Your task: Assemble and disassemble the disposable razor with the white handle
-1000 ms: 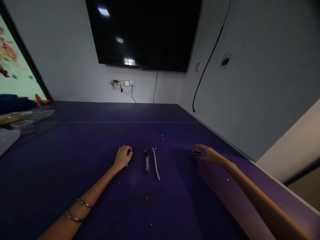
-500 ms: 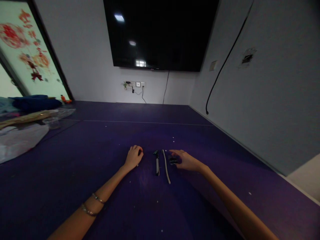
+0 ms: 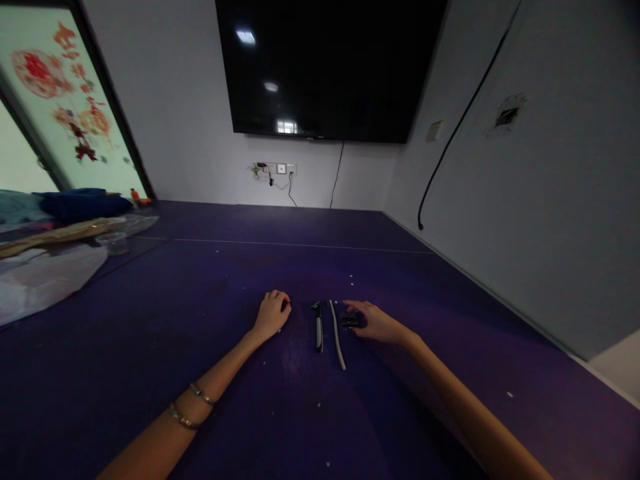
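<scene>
On the purple tabletop (image 3: 300, 413) a razor (image 3: 319, 330) with a grey and black handle lies lengthwise, its head at the far end. Just right of it is a long, pale, slightly bent stick (image 3: 337, 340), perhaps a toothbrush; its far end is too small to make out. A small dark case (image 3: 350, 321), partly see-through, sits right of the stick. My right hand (image 3: 375, 322) has thumb and fingers around the case's near and far sides. Left of the razor, my left hand (image 3: 273, 313) rests on the table with fingers curled in, and nothing shows in it.
Plastic bags (image 3: 55, 280), a clear cup (image 3: 117, 243) and dark blue cloth (image 3: 83, 203) lie at the left. A television (image 3: 330, 73) hangs on the far wall. One black cable (image 3: 455, 127) hangs down the right wall. Small white specks dot the tabletop.
The whole view has shifted slightly, so everything appears a little further right. Both hands and the objects keep their places relative to one another.
</scene>
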Action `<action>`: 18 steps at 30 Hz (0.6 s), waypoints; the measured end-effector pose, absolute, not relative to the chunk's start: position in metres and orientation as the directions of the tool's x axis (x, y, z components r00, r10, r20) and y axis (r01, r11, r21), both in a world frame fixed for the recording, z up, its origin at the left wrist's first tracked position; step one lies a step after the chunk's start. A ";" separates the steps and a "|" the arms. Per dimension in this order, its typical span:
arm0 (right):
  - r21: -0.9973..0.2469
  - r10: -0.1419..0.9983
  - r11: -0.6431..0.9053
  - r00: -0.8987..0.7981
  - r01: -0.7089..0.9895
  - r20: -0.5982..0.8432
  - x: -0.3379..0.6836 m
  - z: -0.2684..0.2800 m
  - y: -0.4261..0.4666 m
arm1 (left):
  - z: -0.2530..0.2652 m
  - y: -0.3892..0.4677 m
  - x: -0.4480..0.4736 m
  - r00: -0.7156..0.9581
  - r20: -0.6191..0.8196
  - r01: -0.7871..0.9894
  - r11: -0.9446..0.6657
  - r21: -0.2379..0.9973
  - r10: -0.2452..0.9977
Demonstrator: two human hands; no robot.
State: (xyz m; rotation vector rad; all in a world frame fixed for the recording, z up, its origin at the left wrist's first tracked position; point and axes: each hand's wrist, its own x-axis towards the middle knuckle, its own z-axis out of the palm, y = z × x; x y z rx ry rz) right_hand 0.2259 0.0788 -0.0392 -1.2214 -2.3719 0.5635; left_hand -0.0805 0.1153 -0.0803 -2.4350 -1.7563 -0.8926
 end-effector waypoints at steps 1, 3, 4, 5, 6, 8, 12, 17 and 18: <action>-0.523 0.828 0.536 -0.533 0.663 0.173 0.226 -0.039 0.079 | -0.081 0.115 -0.081 0.209 0.449 0.875 -0.372 0.311 0.869; -0.521 0.826 0.538 -0.538 0.663 0.168 0.226 -0.038 0.079 | -0.081 0.115 -0.081 0.209 0.448 0.875 -0.370 0.310 0.869; -0.521 0.824 0.539 -0.541 0.662 0.166 0.226 -0.038 0.079 | -0.081 0.115 -0.081 0.208 0.447 0.876 -0.369 0.310 0.870; -0.523 0.823 0.540 -0.544 0.660 0.165 0.226 -0.038 0.079 | -0.081 0.115 -0.081 0.208 0.446 0.876 -0.368 0.311 0.871; -0.525 0.823 0.540 -0.544 0.658 0.164 0.227 -0.039 0.080 | -0.081 0.115 -0.080 0.208 0.446 0.876 -0.369 0.311 0.871; -0.530 0.822 0.540 -0.545 0.654 0.164 0.228 -0.040 0.081 | -0.081 0.115 -0.080 0.213 0.448 0.877 -0.372 0.304 0.868; -0.532 0.821 0.541 -0.547 0.651 0.164 0.229 -0.042 0.081 | -0.081 0.115 -0.080 0.219 0.450 0.885 -0.371 0.283 0.866; -0.524 0.808 0.562 -0.559 0.640 0.184 0.229 -0.041 0.079 | -0.081 0.115 -0.080 0.218 0.440 0.884 -0.367 0.289 0.871; -0.524 0.807 0.564 -0.559 0.639 0.188 0.229 -0.040 0.078 | -0.080 0.115 -0.080 0.217 0.437 0.884 -0.366 0.292 0.873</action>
